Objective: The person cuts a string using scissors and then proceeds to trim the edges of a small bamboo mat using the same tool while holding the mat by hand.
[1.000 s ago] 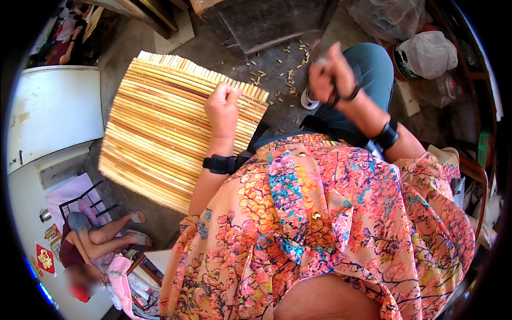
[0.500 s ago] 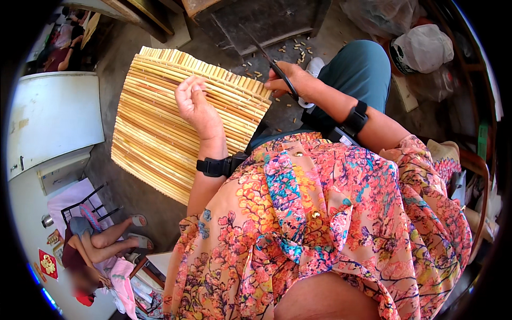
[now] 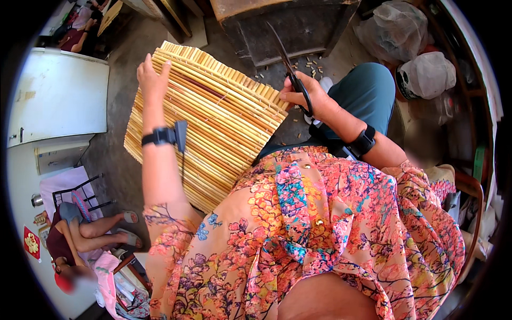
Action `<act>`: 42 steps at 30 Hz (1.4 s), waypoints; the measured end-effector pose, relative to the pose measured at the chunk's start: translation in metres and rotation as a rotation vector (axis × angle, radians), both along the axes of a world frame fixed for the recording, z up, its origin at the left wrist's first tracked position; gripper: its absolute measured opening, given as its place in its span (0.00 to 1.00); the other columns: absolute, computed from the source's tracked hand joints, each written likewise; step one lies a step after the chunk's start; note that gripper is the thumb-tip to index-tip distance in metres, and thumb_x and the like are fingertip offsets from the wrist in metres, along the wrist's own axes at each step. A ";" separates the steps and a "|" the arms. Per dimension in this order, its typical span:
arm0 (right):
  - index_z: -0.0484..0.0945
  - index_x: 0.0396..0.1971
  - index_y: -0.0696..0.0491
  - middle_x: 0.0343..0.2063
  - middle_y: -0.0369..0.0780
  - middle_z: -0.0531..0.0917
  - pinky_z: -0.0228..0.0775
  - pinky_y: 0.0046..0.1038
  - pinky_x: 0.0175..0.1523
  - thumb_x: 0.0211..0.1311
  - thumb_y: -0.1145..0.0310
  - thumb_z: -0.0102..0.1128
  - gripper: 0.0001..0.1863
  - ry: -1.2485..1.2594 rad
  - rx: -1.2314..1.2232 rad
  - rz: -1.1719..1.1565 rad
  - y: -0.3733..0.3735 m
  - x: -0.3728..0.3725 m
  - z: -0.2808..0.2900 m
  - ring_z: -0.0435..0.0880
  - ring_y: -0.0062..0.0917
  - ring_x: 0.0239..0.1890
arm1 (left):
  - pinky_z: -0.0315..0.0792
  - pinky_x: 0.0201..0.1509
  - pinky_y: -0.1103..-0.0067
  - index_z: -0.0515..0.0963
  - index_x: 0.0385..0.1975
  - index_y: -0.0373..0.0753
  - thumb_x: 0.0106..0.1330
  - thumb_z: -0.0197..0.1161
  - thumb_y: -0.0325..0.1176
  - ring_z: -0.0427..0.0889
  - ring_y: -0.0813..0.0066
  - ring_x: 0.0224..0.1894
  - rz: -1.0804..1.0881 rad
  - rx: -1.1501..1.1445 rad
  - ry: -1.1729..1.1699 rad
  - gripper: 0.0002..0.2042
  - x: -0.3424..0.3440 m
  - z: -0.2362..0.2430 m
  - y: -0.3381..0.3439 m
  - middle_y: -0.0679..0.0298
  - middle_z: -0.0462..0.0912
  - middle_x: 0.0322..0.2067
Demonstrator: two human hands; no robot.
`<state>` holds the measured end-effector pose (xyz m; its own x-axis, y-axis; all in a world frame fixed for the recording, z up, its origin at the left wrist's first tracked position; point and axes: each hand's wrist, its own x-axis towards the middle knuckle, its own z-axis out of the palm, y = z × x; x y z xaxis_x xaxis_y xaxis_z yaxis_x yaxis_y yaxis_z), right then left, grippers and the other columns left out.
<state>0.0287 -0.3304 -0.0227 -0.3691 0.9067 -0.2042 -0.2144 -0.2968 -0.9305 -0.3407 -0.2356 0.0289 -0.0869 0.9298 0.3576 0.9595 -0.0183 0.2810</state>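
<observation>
A mat of yellow-brown bamboo-like sticks [image 3: 208, 122], joined by rows of thread, lies slanted in front of me. Its far edge shows uneven stick ends. My left hand [image 3: 153, 79] is at the mat's far left edge, thumb apart from the fingers, with nothing visibly held. Black-handled scissors [image 3: 288, 65] are in my right hand [image 3: 312, 96], their long dark blades pointing away from me. Fingertips of that hand meet the mat's right corner; whether they pinch it I cannot tell.
A dark wooden cabinet [image 3: 288, 32] stands ahead, with short cut stick pieces [image 3: 313, 68] on the floor beside it. Plastic bags [image 3: 426, 74] are at the right. A white cabinet [image 3: 64, 98] stands left, and a seated person [image 3: 88, 229] is at lower left.
My left hand has moved from above the mat's middle to its far left edge, its fingers straightening. In the picture, the mat and the right hand with the scissors have shifted slightly right.
</observation>
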 end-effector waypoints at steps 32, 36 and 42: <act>0.70 0.35 0.62 0.28 0.56 0.77 0.66 0.38 0.39 0.58 0.38 0.41 0.35 -0.841 0.253 0.523 -0.057 0.112 0.032 0.76 0.49 0.36 | 0.71 0.40 0.78 0.76 0.34 0.30 0.51 0.61 0.61 0.79 0.71 0.33 0.356 -0.252 -0.649 0.32 -0.071 -0.025 0.003 0.56 0.80 0.32; 0.71 0.36 0.62 0.29 0.57 0.76 0.65 0.39 0.42 0.59 0.37 0.39 0.36 -0.981 0.198 0.652 -0.054 0.104 0.042 0.76 0.49 0.37 | 0.71 0.38 0.78 0.75 0.34 0.29 0.53 0.61 0.57 0.78 0.72 0.31 0.318 -0.239 -0.729 0.30 -0.061 -0.021 -0.002 0.56 0.79 0.31; 0.72 0.33 0.63 0.29 0.57 0.76 0.65 0.39 0.43 0.60 0.38 0.37 0.36 -0.919 0.219 0.724 -0.047 0.099 0.035 0.75 0.49 0.38 | 0.72 0.36 0.77 0.74 0.33 0.28 0.57 0.63 0.49 0.78 0.73 0.30 0.301 -0.216 -0.926 0.24 -0.067 -0.015 -0.015 0.56 0.79 0.32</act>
